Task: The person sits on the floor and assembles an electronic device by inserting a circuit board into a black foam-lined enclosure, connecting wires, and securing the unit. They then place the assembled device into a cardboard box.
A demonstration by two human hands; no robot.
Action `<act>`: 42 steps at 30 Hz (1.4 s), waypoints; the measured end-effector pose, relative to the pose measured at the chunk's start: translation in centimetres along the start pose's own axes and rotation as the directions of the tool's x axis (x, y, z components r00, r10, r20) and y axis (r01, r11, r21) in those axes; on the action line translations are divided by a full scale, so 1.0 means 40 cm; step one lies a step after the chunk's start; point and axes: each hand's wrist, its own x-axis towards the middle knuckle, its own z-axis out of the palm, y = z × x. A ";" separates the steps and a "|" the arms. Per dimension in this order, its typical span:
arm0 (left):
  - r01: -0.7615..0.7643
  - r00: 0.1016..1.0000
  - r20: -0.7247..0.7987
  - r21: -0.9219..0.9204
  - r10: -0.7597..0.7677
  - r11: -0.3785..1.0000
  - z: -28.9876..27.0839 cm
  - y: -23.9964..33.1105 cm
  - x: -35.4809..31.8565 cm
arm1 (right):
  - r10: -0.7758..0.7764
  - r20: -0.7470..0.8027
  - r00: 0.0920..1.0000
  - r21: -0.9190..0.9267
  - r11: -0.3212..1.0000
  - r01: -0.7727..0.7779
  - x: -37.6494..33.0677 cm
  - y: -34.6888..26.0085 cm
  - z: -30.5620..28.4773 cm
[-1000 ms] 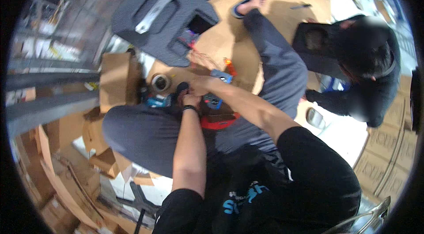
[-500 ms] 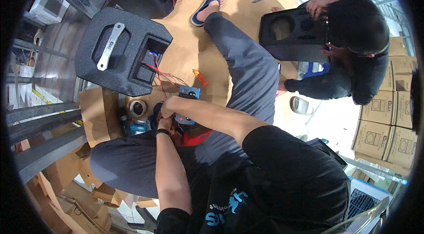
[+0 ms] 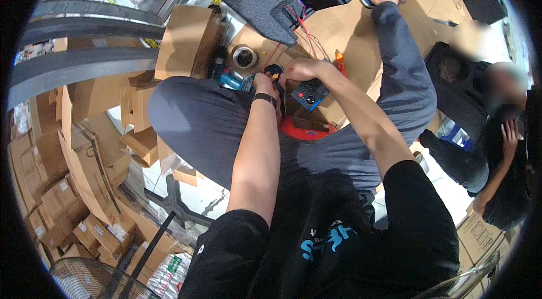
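Note:
My left hand, with a dark band at the wrist, is closed close beside my right hand. A small dark object with a yellow-orange part shows between them; the fingers hide most of it. Under my right forearm lies a blue and black control panel with knobs and a red button. Red and dark wires run from the opening of a black speaker cabinet toward my hands. Next to my lap sits a red object, partly covered by a small cardboard piece.
A teal power drill and a tape roll lie left of my hands. An orange tube-like item lies to the right. Cardboard boxes stand at the left. Another person sits at the right by a black speaker cabinet.
The view has swung left, so everything sits farther right in it. My hands stay together by the wires. The other person's hand has come down from the cabinet.

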 end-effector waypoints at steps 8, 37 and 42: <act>-0.193 0.927 0.193 -0.486 0.321 0.852 0.060 0.008 -0.119 | -0.300 -0.481 0.824 -0.156 0.954 0.256 -0.047 0.027 0.047; -0.320 0.887 0.253 -0.264 0.386 0.910 0.051 -0.010 -0.085 | -0.147 -0.759 0.634 0.108 0.932 0.345 -0.060 -0.011 0.085; -0.465 0.831 0.203 -0.259 0.518 0.847 0.060 -0.017 -0.102 | -0.158 -0.778 0.609 0.090 0.930 0.356 -0.052 -0.006 0.091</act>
